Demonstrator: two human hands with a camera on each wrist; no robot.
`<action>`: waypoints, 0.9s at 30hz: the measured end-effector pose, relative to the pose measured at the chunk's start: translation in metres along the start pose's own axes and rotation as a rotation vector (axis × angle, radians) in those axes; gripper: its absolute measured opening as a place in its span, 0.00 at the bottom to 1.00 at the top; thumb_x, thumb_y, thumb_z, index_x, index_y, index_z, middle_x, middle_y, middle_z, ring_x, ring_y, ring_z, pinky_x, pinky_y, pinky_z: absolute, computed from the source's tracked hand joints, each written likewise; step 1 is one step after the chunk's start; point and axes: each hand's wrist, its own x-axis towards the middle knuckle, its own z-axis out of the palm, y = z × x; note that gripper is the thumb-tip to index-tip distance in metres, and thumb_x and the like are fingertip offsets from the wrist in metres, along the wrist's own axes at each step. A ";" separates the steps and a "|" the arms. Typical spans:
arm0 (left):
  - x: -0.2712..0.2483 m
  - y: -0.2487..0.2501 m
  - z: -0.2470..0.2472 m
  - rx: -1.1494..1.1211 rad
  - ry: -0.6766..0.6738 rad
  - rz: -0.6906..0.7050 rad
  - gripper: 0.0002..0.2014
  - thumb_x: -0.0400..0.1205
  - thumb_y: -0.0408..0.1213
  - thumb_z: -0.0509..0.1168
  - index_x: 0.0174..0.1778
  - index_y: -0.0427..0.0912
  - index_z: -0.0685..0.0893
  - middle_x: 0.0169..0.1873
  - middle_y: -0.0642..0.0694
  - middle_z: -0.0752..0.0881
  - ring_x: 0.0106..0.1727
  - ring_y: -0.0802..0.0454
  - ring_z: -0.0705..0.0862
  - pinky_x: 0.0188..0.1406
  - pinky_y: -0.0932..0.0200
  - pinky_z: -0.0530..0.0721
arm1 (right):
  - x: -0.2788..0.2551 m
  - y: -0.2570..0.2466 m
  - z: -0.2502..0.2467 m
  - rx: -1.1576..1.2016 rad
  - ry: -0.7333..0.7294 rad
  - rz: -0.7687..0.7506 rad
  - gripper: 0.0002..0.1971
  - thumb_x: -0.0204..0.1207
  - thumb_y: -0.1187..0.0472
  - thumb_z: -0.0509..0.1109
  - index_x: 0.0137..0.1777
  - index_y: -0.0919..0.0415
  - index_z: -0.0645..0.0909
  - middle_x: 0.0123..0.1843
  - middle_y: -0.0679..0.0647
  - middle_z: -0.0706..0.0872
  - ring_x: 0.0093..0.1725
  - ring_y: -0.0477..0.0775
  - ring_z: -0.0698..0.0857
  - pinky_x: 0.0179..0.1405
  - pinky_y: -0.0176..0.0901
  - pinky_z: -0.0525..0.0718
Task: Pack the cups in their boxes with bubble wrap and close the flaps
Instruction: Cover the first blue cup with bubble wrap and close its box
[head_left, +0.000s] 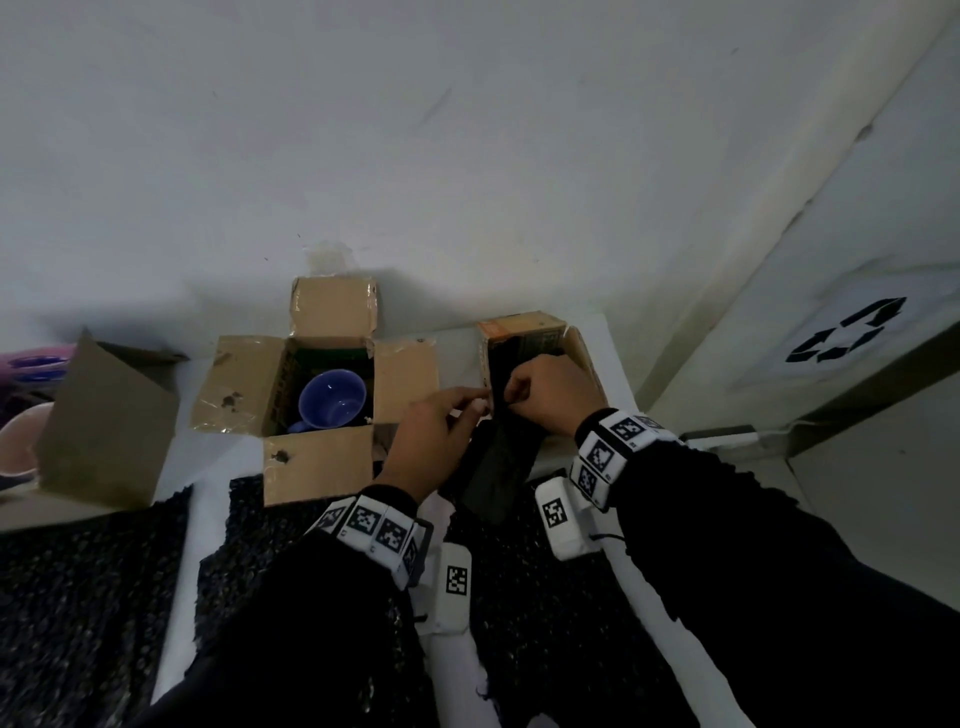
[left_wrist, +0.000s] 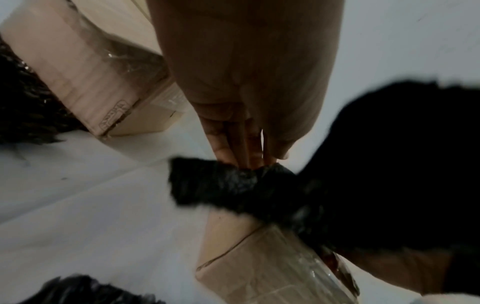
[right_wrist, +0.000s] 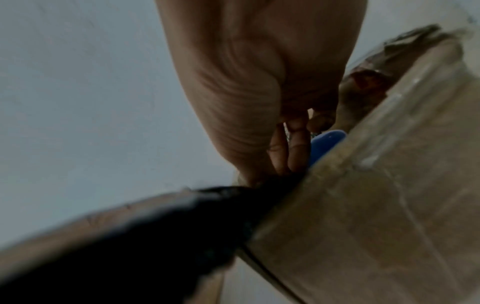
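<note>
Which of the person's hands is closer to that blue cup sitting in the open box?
Left. The left hand is just right of the blue cup, over its box's right flap. The right hand is farther right, over the next box, pinching the black bubble wrap.

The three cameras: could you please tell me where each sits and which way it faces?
Head: worn on the head, looking down at the open box, blue cup and both hands.
Left wrist: looks along the left hand pinching the black wrap.
Right wrist: looks along the right hand beside the right box.
All three show the black wrap.
</note>
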 end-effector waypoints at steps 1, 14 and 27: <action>0.001 0.000 -0.001 0.006 -0.004 -0.005 0.12 0.86 0.40 0.63 0.63 0.45 0.86 0.51 0.49 0.89 0.45 0.59 0.86 0.47 0.67 0.84 | 0.001 -0.001 0.001 -0.038 -0.011 0.020 0.05 0.71 0.62 0.74 0.37 0.51 0.84 0.43 0.50 0.90 0.44 0.53 0.87 0.44 0.45 0.85; 0.001 0.006 -0.003 0.209 -0.032 0.047 0.18 0.75 0.48 0.75 0.58 0.49 0.80 0.44 0.58 0.83 0.38 0.61 0.80 0.38 0.68 0.76 | 0.003 -0.006 0.007 -0.063 -0.070 0.071 0.03 0.73 0.62 0.72 0.41 0.62 0.83 0.46 0.58 0.88 0.47 0.58 0.86 0.44 0.48 0.82; 0.030 0.006 -0.008 0.339 -0.023 0.298 0.10 0.83 0.35 0.63 0.57 0.45 0.86 0.56 0.47 0.84 0.56 0.46 0.80 0.61 0.52 0.75 | -0.059 0.015 0.017 0.165 0.037 -0.371 0.13 0.72 0.63 0.75 0.54 0.48 0.86 0.49 0.46 0.80 0.48 0.46 0.80 0.49 0.46 0.82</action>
